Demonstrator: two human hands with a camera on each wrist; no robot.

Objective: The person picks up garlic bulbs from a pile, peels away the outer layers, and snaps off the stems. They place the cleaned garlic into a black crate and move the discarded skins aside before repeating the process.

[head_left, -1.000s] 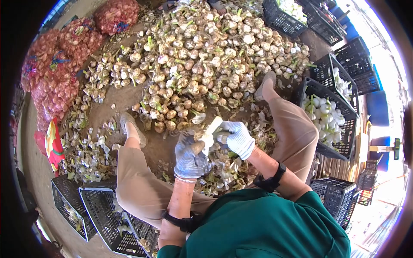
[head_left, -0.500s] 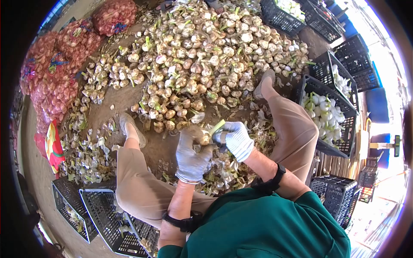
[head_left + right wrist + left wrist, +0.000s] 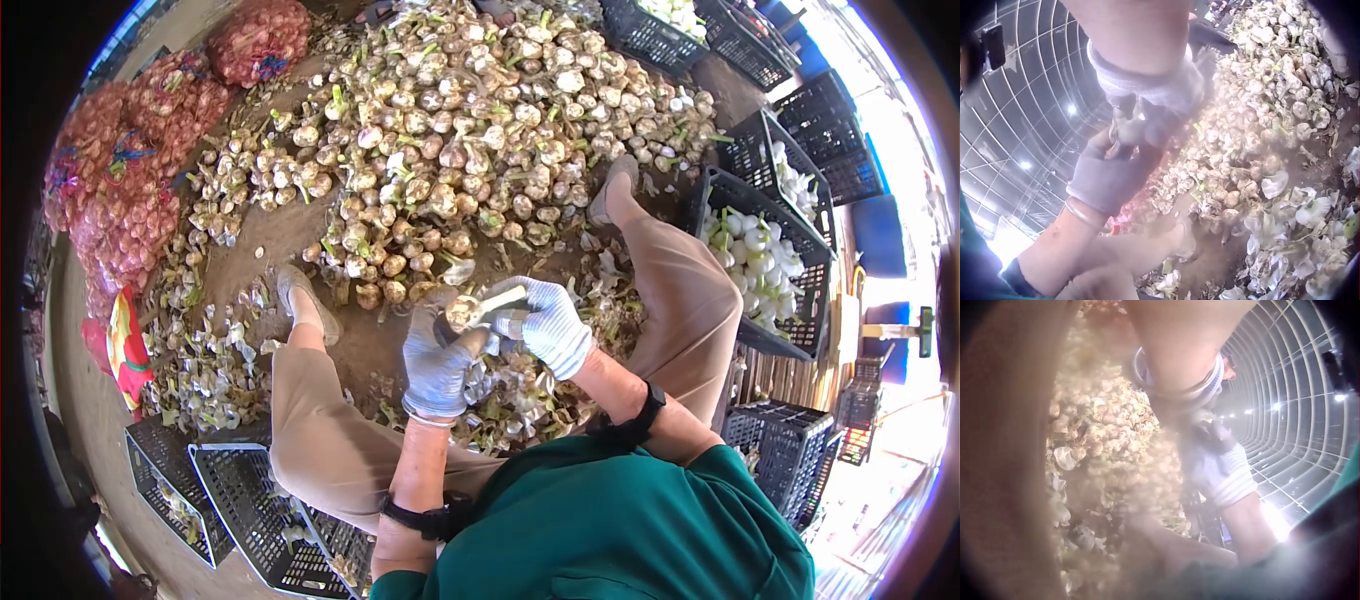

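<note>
At the far left of the head view, red net sacks (image 3: pixel 120 190) lie stacked along the edge, with empty black crates (image 3: pixel 230 500) at lower left. Peelings (image 3: pixel 205 365) litter the ground beside the person's left shoe (image 3: pixel 305 300).

At centre, the left hand (image 3: pixel 437 362), in a grey glove, has its fingers curled round a garlic bulb (image 3: pixel 463 312) from below. 1 second ago the bulb's pale stalk stood upright between the gloves; half a second ago it leaned and the hands were pressed close together. Now the stalk (image 3: pixel 503 298) lies nearly level, pointing right, and the bulb's root end faces the camera. That turning suggests the trimming has moved round to another side of the same bulb.

The right hand (image 3: pixel 548 322), in a white knit glove, is closed round something against the stalk; likely a small blade, though no view shows it clearly. In the right wrist view both gloves meet at upper left, the grey one (image 3: pixel 1113 172) below the white one (image 3: pixel 1160 87).

Above the hands spreads the pile (image 3: pixel 480 130) of uncleaned garlic. At the right, 1 crate (image 3: pixel 765 270) holds white, cleaned bulbs; others stand behind it.
</note>
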